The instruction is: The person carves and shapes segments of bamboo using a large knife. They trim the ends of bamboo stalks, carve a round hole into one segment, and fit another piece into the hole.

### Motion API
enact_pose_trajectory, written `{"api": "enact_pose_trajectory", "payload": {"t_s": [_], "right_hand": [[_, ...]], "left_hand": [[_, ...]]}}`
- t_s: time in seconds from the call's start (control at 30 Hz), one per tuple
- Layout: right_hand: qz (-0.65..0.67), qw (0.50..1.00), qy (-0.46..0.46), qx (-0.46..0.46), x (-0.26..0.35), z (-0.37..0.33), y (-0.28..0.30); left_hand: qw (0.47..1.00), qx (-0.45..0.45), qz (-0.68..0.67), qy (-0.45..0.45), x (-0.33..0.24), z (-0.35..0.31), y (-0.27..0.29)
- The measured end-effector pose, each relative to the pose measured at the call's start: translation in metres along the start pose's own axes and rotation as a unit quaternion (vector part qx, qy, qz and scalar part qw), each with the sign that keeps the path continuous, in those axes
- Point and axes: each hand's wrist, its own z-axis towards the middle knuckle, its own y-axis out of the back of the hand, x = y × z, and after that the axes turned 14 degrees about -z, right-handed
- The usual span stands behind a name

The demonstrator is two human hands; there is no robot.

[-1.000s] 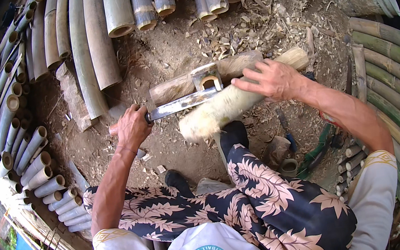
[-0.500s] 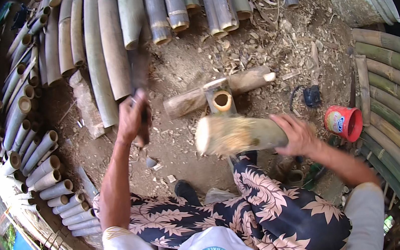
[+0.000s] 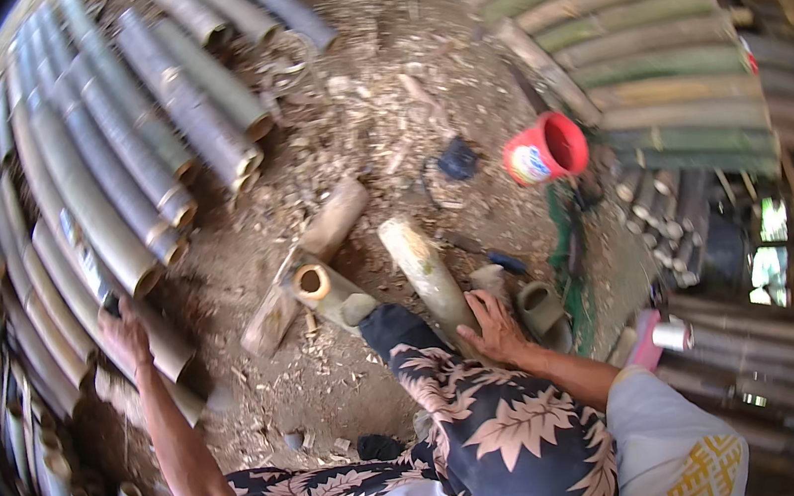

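Observation:
My left hand (image 3: pixel 125 334) is closed round the dark handle of a machete (image 3: pixel 85 257), over the bamboo poles on the left. Its blade points away from me along the poles and partly blends with them. My right hand (image 3: pixel 495 327) grips the near end of a short bamboo piece (image 3: pixel 423 267), whose pale far end is scraped. That piece is tilted away from me beside my trouser leg. Between my hands lies a bamboo block with a round hole (image 3: pixel 331 295), resting across a short log (image 3: pixel 338 218).
Long bamboo poles (image 3: pixel 100 202) lie in rows at the left and far left. A red bucket (image 3: pixel 528 158) and a dark cloth-like lump (image 3: pixel 457 159) are on the chip-strewn ground. Split bamboo slats (image 3: pixel 654 69) stand at the far right. A green net (image 3: pixel 573 255) lies near the bucket.
The view has turned toward the right. My left hand has moved out to the left with the machete, away from the bamboo piece. The piece has swung from crosswise to pointing away from me.

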Motion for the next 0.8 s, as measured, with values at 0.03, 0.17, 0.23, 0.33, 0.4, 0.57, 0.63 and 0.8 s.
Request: {"api": "enact_pose_trajectory", "payload": {"t_s": [0.03,0.17,0.23,0.33,0.4,0.57,0.63,0.8], "right_hand": [[-0.015,1.0,0.0,-0.011,-0.008,-0.003,0.004],[0.062,0.97,-0.201,-0.122,-0.072,-0.056,0.01],[0.021,0.959,-0.246,-0.136,-0.107,-0.054,-0.004],[-0.002,0.909,-0.409,-0.074,-0.166,-0.061,-0.01],[-0.053,0.882,-0.461,-0.081,-0.231,-0.069,-0.015],[-0.005,0.868,-0.495,-0.026,-0.329,0.002,-0.003],[0.031,0.839,-0.538,0.07,-0.318,0.033,0.0],[0.177,0.808,-0.562,0.002,-0.292,0.005,0.04]], "left_hand": [[1.0,0.007,-0.011,-0.013,0.024,0.011,0.002],[0.992,0.088,0.087,-0.036,0.012,0.011,-0.014],[0.99,0.105,0.064,-0.071,0.085,0.042,0.008],[0.973,0.172,0.15,0.032,0.099,0.046,0.016],[0.941,0.224,0.252,-0.025,0.075,0.038,0.006],[0.98,0.094,0.173,0.0,0.051,0.009,0.022],[0.985,0.096,0.141,-0.017,0.01,-0.017,0.04],[0.986,0.132,0.068,-0.07,-0.074,-0.082,0.065]]}}
